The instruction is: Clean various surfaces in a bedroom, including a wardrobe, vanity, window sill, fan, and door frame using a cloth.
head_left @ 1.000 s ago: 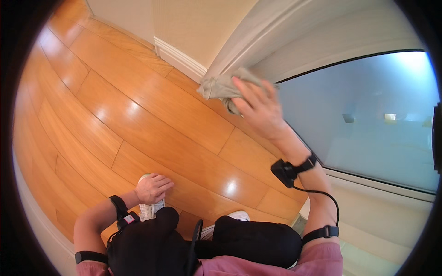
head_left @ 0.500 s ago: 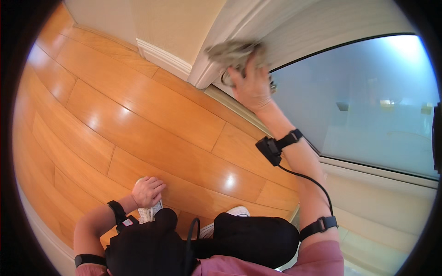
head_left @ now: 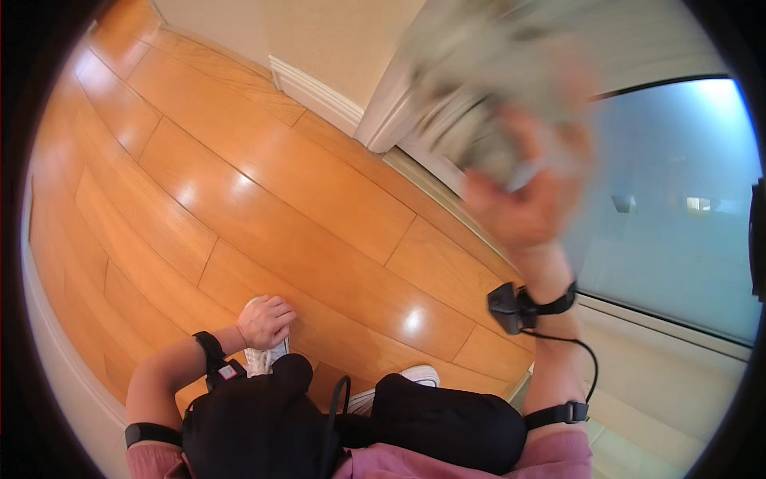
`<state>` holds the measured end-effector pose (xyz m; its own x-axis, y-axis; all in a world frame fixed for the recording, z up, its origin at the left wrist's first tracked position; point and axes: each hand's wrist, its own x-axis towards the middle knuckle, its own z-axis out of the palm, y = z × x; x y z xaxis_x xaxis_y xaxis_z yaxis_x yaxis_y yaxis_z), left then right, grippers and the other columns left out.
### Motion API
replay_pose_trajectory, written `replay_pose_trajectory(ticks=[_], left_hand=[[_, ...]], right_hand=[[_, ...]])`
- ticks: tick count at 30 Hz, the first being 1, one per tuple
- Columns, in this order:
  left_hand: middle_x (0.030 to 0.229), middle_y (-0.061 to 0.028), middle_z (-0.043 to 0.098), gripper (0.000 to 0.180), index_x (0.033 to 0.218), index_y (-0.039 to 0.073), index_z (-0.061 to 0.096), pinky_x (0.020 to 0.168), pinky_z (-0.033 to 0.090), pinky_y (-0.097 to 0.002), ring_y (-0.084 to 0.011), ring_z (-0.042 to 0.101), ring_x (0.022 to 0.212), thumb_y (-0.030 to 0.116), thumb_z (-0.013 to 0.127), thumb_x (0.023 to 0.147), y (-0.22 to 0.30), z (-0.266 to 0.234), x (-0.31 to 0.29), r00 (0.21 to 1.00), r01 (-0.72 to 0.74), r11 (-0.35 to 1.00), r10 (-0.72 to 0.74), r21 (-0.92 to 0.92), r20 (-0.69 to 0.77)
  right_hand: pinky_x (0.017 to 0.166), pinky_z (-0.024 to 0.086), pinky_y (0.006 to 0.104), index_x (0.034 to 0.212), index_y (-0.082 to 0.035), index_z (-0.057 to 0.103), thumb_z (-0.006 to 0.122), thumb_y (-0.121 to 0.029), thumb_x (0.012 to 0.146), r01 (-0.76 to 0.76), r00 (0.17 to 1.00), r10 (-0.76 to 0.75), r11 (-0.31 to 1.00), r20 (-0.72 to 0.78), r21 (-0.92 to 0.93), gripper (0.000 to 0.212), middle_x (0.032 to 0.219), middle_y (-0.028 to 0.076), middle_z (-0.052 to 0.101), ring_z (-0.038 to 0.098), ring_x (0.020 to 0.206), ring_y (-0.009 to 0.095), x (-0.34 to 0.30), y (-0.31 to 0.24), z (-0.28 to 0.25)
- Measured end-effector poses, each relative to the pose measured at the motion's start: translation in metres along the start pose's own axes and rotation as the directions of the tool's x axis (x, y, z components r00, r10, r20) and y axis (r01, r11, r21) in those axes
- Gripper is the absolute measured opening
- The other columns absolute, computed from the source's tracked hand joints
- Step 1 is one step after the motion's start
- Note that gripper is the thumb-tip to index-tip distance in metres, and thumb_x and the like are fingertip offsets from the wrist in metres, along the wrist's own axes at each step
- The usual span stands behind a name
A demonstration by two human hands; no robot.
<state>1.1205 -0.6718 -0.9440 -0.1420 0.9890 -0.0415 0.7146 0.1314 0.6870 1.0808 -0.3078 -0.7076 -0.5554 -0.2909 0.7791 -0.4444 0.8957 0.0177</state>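
Note:
My right hand (head_left: 531,199) is raised at the upper right, closed on a crumpled grey-green cloth (head_left: 487,88). Motion smears both the cloth and the fingers. The cloth hangs in front of the white frame (head_left: 391,120) beside a frosted glass panel (head_left: 678,176). Low on the left, my left hand (head_left: 267,322) is held above my white shoe (head_left: 259,361), its fingers curled together. No object shows in it, though the palm faces away.
Shiny wooden planks (head_left: 303,223) cover the floor. A white baseboard (head_left: 315,94) runs along the cream wall (head_left: 343,44). A metal sill strip (head_left: 431,195) borders the floor below the frame. Pale tiles (head_left: 638,399) lie at the lower right.
My right hand has come up off the white frame and closer to me, carrying the cloth with it. The view has shifted slightly; my left hand stays by the shoe.

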Motion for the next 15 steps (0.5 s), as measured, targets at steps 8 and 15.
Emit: replay_pose_trajectory(ticks=[8, 15], left_hand=[[0.087, -0.0077, 0.057, 0.027, 0.090, 0.005, 0.058, 0.069, 0.044, -0.0356, -0.0245, 0.053, 0.085, 0.013, 0.058, 0.065, -0.006, 0.005, -0.003, 1.000, 0.000, 1.000, -0.001, -0.026, -0.022], [0.081, -0.0076, 0.052, 0.023, 0.085, 0.003, 0.054, 0.071, 0.043, -0.0339, -0.0239, 0.051, 0.082, 0.016, 0.058, 0.066, -0.009, 0.008, 0.001, 0.993, -0.064, 0.996, 0.057, -0.065, -0.100]], right_hand=[[0.097, 0.033, 0.0392, 0.107, -0.020, 0.057, 0.057, -0.025, 0.075, 0.176, 0.978, -0.204, 0.669, 0.050, -0.722, 0.032, 0.098, -0.001, 0.060, 0.055, 0.086, 0.013, 0.044, 0.038, 0.059], [0.106, 0.023, 0.0373, 0.107, -0.013, 0.047, 0.048, -0.015, 0.080, 0.588, 0.672, -0.380, 0.795, 0.636, -0.147, 0.028, 0.098, 0.003, 0.059, 0.056, 0.094, 0.013, -0.154, 0.040, 0.177]])
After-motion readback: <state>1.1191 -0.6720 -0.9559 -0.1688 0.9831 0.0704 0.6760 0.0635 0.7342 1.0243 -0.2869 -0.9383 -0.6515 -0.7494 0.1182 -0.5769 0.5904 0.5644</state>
